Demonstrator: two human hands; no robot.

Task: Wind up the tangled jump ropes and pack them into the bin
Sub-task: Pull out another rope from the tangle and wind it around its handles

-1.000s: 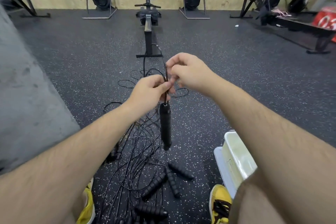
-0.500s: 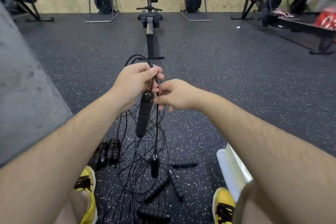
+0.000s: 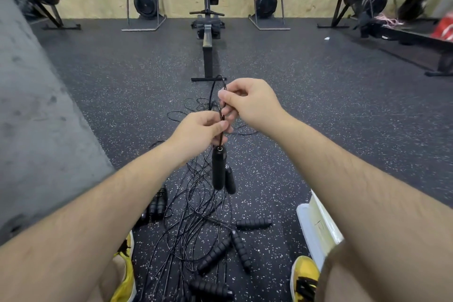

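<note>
Left hand: up and left of the bin; fingers curled round the gathered cord just above 2 hanging handles.
Right hand: farther from the bin, just above the left hand; thumb and forefinger pinch the same cord, the other fingers curled loosely.
Held jump rope: thin black cord, doubled into a loop that rises past the right hand. Its 2 smooth handles hang side by side, clear of the floor.
Tangle: more cords heaped on the floor left of the bin, with ribbed foam handles lying among them.
Bin: pale and open-topped, partly hidden by the right forearm; its inside mostly cannot be seen.
Handling: probably light, limp and slick, with the weight in the handles; the coils will likely spring open if released.
Where to hold: likely at the cord beside the handles, pinching each new turn.
Risk: trailing cord seems to run into the heap and may snag there.
</note>
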